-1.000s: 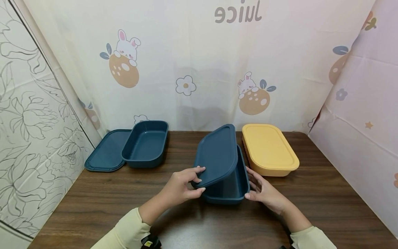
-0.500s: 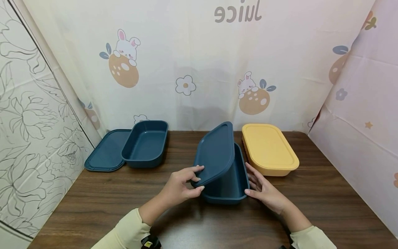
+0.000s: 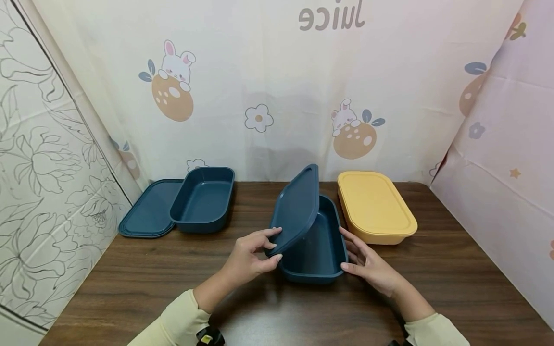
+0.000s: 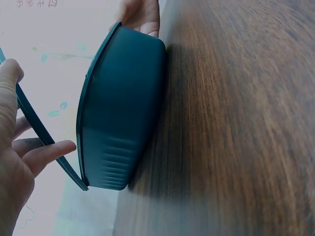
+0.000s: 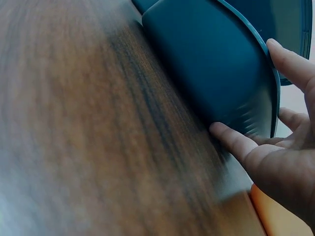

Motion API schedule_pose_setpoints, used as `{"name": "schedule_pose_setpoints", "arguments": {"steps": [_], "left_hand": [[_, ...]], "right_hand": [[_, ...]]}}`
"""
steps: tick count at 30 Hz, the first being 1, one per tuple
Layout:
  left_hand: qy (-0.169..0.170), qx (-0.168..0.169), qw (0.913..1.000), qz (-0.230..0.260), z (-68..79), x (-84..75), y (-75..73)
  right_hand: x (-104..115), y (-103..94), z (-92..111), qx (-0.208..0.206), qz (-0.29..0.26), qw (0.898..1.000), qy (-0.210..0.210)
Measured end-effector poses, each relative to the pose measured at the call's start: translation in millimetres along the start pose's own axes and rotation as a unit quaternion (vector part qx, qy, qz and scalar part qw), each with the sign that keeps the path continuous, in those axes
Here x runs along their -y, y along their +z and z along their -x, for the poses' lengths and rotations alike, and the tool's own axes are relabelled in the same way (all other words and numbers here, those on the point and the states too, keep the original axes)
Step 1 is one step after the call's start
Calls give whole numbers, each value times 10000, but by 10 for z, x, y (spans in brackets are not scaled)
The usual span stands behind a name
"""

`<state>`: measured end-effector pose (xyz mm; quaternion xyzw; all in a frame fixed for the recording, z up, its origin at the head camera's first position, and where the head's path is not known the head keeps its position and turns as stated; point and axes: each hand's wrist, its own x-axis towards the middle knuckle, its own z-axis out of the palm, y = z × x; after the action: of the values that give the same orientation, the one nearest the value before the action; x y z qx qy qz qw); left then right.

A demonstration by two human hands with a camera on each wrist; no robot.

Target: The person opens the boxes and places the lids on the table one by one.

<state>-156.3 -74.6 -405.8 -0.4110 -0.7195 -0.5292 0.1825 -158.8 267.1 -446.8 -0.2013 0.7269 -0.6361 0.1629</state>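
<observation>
My left hand [image 3: 255,252] pinches a dark blue lid [image 3: 295,211] by its near left corner, thumb below and fingers above. Tilted steeply, the lid leans over the left side of a dark blue lunch box [image 3: 312,278], which stands on the table with its bare inside floor showing. On the box's right side, my right hand [image 3: 368,269] rests with the thumb at the near corner and the other fingers spread along the wall. The left wrist view has the lid [image 4: 37,123] meeting the box [image 4: 123,108] near the low end of its ribbed wall.
Just right of the box stands a yellow lunch box [image 3: 376,204] with its lid on. At the back left, an uncovered dark blue box [image 3: 201,227] overlaps a dark blue lid [image 3: 147,211] lying flat. A printed curtain [image 3: 277,72] hangs behind the wooden table [image 3: 242,307].
The lid's far right side has swung up and to the left, uncovering more of the box's inside. My left hand has risen slightly with it; the right hand has hardly moved.
</observation>
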Motion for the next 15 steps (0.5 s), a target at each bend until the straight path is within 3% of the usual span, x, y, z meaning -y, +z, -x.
{"name": "schedule_pose_setpoints", "arguments": {"steps": [6, 15], "left_hand": [[-94, -186, 9994, 292, 24, 63, 12], [-505, -454, 9948, 758, 34, 103, 45]], "right_hand": [[10, -11, 10, -29, 21, 10000, -6], [10, -35, 46, -35, -2, 10000, 47]]}}
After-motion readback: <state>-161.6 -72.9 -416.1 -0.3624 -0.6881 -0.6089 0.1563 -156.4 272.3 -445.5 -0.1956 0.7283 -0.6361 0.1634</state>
